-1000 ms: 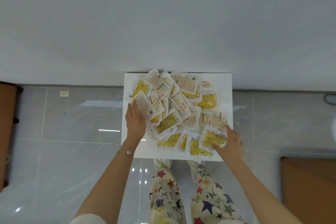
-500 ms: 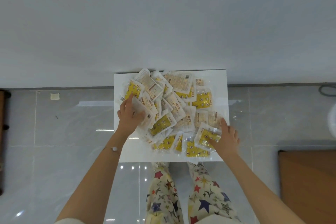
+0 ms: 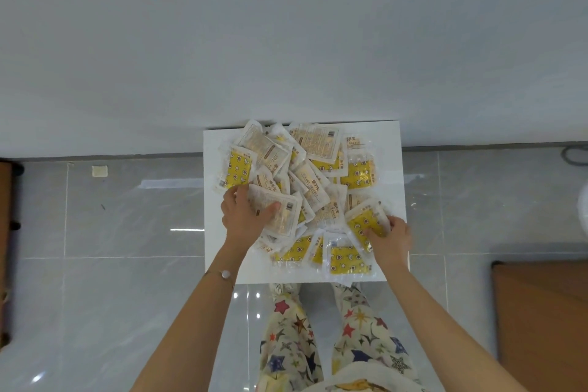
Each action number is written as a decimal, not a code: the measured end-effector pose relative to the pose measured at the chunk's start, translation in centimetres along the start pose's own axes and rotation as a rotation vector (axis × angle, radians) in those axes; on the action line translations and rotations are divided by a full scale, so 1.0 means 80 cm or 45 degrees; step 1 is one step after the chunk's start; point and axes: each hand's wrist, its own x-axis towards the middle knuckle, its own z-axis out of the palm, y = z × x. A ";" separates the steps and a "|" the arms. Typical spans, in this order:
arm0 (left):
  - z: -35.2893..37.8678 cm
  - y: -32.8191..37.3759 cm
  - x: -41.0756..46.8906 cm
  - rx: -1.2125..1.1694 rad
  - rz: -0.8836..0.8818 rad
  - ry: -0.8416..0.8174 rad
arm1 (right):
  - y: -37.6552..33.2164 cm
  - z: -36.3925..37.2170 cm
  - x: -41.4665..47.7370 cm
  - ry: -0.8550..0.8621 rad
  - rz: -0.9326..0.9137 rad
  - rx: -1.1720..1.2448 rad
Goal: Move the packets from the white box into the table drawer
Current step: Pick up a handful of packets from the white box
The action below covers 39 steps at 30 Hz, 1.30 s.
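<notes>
Two grips: left hand (image 3: pixel 243 216) clamps a pale plastic packet (image 3: pixel 283 213), right hand (image 3: pixel 393 237) pinches a yellow plastic packet (image 3: pixel 366 219); lift both straight up.

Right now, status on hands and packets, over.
Left grip holds a pale packet, right grip pinches a yellow packet. Many packets heaped in the white box. Drawer not in view. Nothing in the way.

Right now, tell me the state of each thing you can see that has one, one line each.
white box: heaped with packets, none taken out yet.
packets: a loose overlapping pile, some yellow face up, some pale side up.
left hand: grips a pale packet, thumb on top.
right hand: fingers pinch a yellow packet at the pile's near right edge.
</notes>
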 end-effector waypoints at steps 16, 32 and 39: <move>0.010 -0.002 -0.022 -0.134 -0.088 0.089 | -0.039 0.021 -0.016 -0.105 -0.054 0.121; 0.012 -0.018 -0.026 -0.270 -0.302 -0.035 | -0.043 -0.012 -0.031 0.146 -0.016 0.656; 0.015 -0.026 -0.018 -0.192 -0.310 0.028 | -0.062 -0.033 -0.043 0.247 -0.082 0.869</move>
